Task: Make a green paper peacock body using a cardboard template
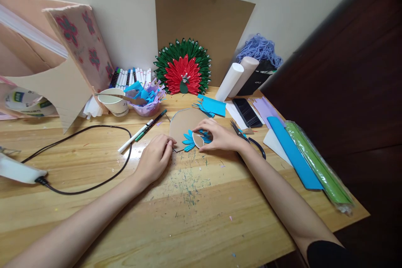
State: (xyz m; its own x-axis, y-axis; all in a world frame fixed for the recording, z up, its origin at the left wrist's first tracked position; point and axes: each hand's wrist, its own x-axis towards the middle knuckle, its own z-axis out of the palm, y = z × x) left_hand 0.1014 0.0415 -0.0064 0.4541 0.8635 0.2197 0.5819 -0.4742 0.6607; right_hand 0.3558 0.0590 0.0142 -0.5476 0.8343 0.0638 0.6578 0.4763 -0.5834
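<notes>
Your right hand's fingers pinch the cardboard oval by the blue petals, at the cardboard disc's five o'clock; your left hand curls at eight, grip unclear. Apparently you're positioning it, which calls for steadiness.

Two hands in play, two loose markers, two pale rolls, and here come the singles: one rounded cardboard base, one blue-petalled cutout, one phone, one pair of scissors! One craft peacock, one cup, one bowl, one black cord, one bundle of blue yarn!
</notes>
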